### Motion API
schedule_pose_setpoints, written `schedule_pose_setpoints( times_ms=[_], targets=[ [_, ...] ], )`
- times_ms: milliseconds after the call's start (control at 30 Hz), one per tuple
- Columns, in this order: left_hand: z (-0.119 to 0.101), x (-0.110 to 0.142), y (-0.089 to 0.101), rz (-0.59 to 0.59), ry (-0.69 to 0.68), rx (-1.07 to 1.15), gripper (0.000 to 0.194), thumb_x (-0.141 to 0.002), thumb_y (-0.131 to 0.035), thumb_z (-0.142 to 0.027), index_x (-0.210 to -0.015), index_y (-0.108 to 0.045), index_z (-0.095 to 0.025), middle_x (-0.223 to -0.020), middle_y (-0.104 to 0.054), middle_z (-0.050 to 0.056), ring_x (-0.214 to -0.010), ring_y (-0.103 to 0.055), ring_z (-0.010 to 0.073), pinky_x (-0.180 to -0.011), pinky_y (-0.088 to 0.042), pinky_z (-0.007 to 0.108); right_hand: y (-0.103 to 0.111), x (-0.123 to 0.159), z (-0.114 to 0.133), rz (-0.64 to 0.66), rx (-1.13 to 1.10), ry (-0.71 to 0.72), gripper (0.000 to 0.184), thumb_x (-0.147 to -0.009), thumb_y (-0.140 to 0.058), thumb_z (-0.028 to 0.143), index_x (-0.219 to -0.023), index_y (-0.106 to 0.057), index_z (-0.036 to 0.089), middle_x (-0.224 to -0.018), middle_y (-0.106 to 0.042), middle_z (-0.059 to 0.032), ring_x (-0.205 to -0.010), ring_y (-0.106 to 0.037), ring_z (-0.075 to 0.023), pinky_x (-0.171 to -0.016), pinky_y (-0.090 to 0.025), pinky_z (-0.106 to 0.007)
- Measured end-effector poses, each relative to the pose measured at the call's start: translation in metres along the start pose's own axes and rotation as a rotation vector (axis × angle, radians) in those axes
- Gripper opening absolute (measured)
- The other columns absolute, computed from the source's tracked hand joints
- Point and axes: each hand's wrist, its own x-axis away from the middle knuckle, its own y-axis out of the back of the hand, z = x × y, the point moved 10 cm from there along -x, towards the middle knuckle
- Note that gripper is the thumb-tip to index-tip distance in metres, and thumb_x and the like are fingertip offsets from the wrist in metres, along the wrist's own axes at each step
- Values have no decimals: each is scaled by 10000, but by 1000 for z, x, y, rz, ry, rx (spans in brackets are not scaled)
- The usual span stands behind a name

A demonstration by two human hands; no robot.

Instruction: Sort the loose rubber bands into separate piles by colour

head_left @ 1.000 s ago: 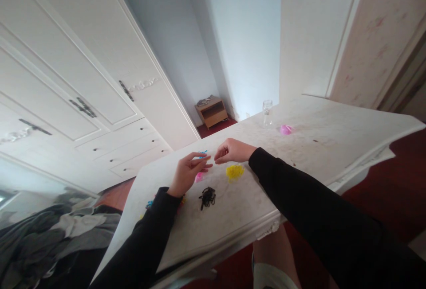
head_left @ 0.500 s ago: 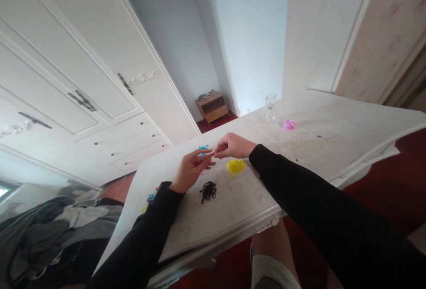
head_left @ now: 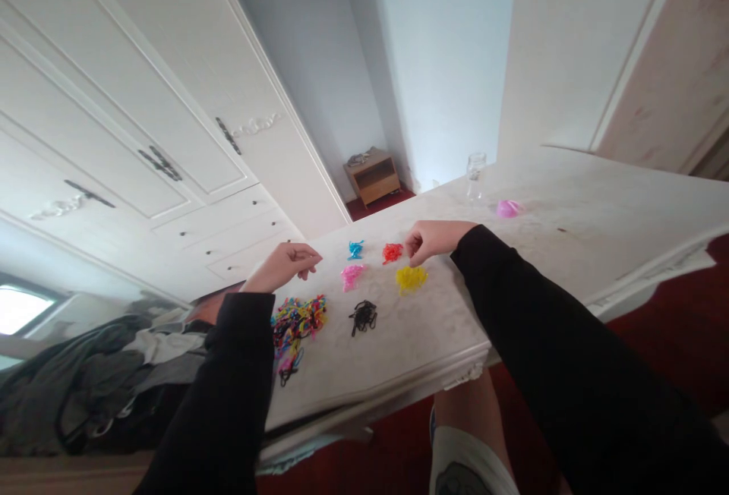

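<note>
Small piles of tiny elastic bands lie sorted by colour on the white table [head_left: 541, 252]: blue [head_left: 355, 249], red [head_left: 392, 253], pink [head_left: 351, 275], yellow [head_left: 411, 278] and black [head_left: 363, 316]. A mixed multicoloured heap [head_left: 297, 319] sits at the left. My right hand [head_left: 431, 239] is pinched shut just right of the red pile, fingertips down near it. My left hand [head_left: 285, 263] hovers above the mixed heap with its fingers curled in; what they hold is too small to make out.
A glass jar [head_left: 474, 173] and a pink lid-like object [head_left: 507, 208] stand farther back on the table. White wardrobe doors and drawers [head_left: 171, 176] fill the left. A small wooden bedside cabinet [head_left: 373, 178] is in the far corner. Clothes [head_left: 102, 381] are piled at lower left.
My hands, which met fingertip to fingertip over the piles, have parted: the left went left toward the mixed heap, the right to the red pile. The camera tilted, revealing more piles.
</note>
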Motion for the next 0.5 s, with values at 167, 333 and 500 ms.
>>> schedule_pose_setpoints(
  times_ms=[167, 333, 500],
  targets=[
    [34, 11, -18, 343, 136, -234, 240, -686, -801, -437, -717, -794, -199, -638, -728, 47, -578, -646, 174, -561, -476, 251, 19, -1, 9, -207, 65, 62, 295, -735, -685, 384, -570, -544, 183, -542, -466, 45, -554, -394, -101, -577, -274, -286],
    [42, 11, -24, 373, 112, -451, 304, -672, -810, -506, -785, -823, -224, -680, -751, 31, -629, -652, 187, -569, -428, 250, 24, -2, 14, -290, 101, 86, 237, -738, -648, 351, -597, -569, 177, -566, -507, 30, -565, -427, -107, -584, -276, -285],
    [47, 10, -38, 447, 107, -486, 345, -695, -793, -521, -869, -830, -225, -758, -776, 30, -672, -655, 175, -600, -410, 247, 29, 0, 20, -369, 133, 118, 273, -736, -619, 348, -552, -501, 183, -539, -442, 43, -557, -382, -99, -592, -248, -292]
  ],
)
